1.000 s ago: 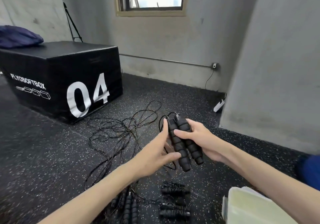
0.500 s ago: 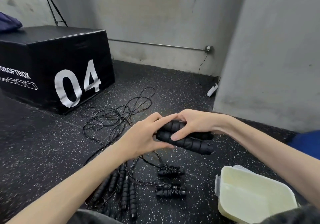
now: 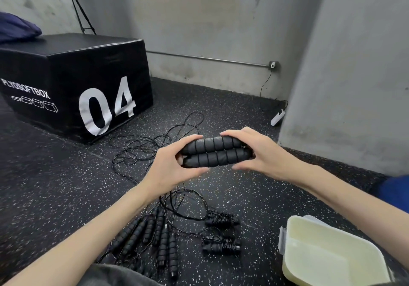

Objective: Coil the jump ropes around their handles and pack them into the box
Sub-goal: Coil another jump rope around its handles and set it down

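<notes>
While two finished bundles (image 3: 222, 220) lie coiled on the floor (image 3: 55, 186) beside the pale box (image 3: 332, 254), that box holds no rope as far as I can see, so packing has not started. Several more loose handles (image 3: 150, 237) lie in a row near the person's knee, their cords trailing back into a tangle (image 3: 141, 150) in front of the black plyo box (image 3: 73, 81). By my reckoning the job is less than half done: most ropes remain to be wound, and every one remains to be packed.

The pair of handles (image 3: 215, 155) is up in the air between both hands, side by side and level. The left hand (image 3: 174, 168) grips one end, the right hand (image 3: 254, 155) grips the other. Compared with half a second back, the handles sit squarer and flatter, and the right hand has slid from on top to the far end.
</notes>
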